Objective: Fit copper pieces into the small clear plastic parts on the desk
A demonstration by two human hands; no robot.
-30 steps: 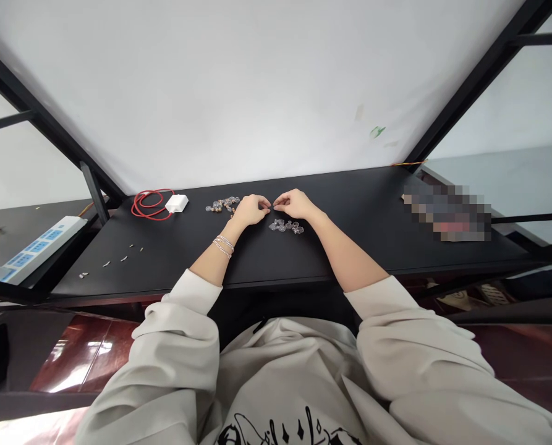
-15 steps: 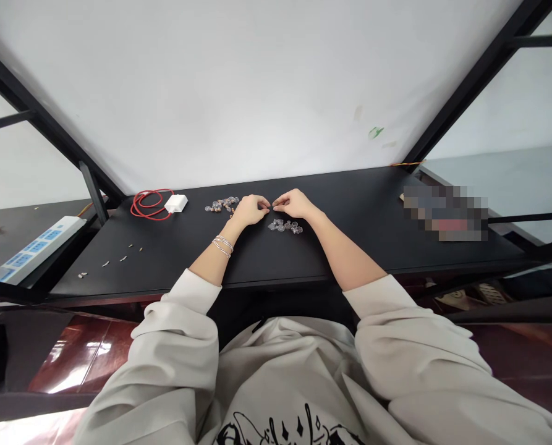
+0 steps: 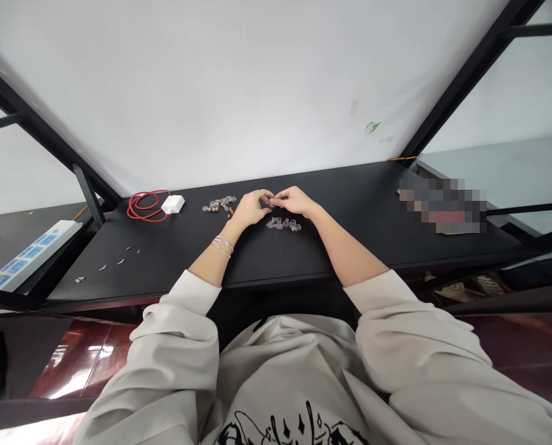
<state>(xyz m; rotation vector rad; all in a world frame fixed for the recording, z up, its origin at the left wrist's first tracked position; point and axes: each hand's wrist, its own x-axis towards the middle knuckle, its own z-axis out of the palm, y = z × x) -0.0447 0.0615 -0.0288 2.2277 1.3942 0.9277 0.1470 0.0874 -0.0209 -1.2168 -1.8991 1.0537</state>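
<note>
My left hand (image 3: 253, 207), with a silver bracelet at its wrist, is curled with thumb and fingers pinched. Its fingertips meet those of my right hand (image 3: 294, 201), also pinched, above the black table. Between them shows a small clear piece (image 3: 272, 204), mostly covered by the fingers. Just nearer to me lies a cluster of small clear glass-like pieces (image 3: 284, 224), shaped like tiny bottles. Left of my left hand is another group of clear rounded pieces (image 3: 220, 203), mixed with small brown cork-like bits (image 3: 230, 213).
A white charger (image 3: 172, 204) with a coiled red cable (image 3: 139, 210) lies at the table's back left. Several tiny pale pieces (image 3: 121, 261) are scattered at the front left. A power strip (image 3: 37, 254) stands beyond the left frame. A blurred item (image 3: 442, 207) lies at right.
My hands have come together from a slight gap, so the fingertips now touch. A small clear piece now shows between them. The view has shifted slightly.
</note>
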